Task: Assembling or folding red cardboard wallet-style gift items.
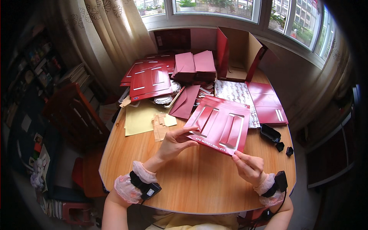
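Observation:
Both hands hold up a flat, glossy red card sleeve (221, 124) with rectangular cut-out windows, tilted above the middle of the table. My left hand (170, 145) pinches its left edge between thumb and fingers. At the lower right corner, my right hand (249, 166) grips it with thumb and fingertips. Just behind the sleeve lies a dark red envelope (185, 102). Nearest to my left hand on the tabletop are a small pale yellow piece (170, 120) and brown paper (160, 132). Each wrist wears a clear ruffled cuff and a black strapped device.
Similar red sleeves (151, 82) lie piled at the back left, beside stacks of pink envelopes (204, 62). An open cardboard box (235, 51) stands behind. Yellow paper (138, 122), a patterned white sheet (233, 91), a red folder (266, 101) and a black case (270, 133) lie around.

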Demonstrator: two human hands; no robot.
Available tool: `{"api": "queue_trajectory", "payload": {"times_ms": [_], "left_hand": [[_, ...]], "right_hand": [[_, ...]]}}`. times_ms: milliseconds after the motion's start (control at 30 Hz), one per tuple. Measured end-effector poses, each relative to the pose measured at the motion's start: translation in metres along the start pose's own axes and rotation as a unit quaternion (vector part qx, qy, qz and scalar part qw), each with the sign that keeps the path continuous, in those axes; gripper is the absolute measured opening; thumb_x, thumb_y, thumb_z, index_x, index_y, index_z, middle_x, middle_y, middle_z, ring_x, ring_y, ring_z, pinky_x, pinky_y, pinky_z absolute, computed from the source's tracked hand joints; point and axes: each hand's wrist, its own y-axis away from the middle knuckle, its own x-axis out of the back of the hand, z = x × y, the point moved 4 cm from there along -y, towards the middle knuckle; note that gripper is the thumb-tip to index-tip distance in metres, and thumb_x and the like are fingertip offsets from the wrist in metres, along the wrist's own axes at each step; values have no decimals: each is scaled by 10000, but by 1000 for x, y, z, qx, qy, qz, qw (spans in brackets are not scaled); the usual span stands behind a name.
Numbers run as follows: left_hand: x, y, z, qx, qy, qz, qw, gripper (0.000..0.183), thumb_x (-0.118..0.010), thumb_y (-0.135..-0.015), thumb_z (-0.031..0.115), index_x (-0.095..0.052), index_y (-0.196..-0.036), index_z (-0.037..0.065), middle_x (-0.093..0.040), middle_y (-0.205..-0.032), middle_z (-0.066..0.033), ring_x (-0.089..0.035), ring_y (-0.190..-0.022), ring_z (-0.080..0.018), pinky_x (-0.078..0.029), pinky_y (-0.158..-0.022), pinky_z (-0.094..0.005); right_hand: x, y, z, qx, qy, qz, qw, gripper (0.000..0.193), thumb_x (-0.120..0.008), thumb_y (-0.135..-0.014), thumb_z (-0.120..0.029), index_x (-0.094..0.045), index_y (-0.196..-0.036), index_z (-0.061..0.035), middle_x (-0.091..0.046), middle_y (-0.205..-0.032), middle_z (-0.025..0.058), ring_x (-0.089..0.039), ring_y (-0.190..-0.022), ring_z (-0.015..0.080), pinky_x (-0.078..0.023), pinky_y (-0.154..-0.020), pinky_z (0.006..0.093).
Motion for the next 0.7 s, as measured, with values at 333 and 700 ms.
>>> {"api": "queue_trajectory", "payload": {"times_ms": [333, 700], "left_hand": [[-3, 3, -3, 22, 50, 7, 999, 405, -661, -877, -28, -579, -1273, -12, -665, -1159, -83, -642, -1029, -131, -535, -901, -234], [-1, 3, -15, 79, 119, 1, 990, 293, -619, -908, -24, -634, -1201, -3, -672, -1132, -79, -645, -1032, -148, -566, -892, -273]], "right_hand": [[-4, 0, 3, -50, -24, 9, 998, 253, -702, -726, 83, -705, -969, 9, -689, -956, 148, -693, -706, 224, -551, -563, 291], [-6, 1, 9, -82, -29, 25, 996, 266, -712, -703, 100, -690, -950, 5, -676, -936, 133, -683, -706, 243, -548, -564, 296]]}}
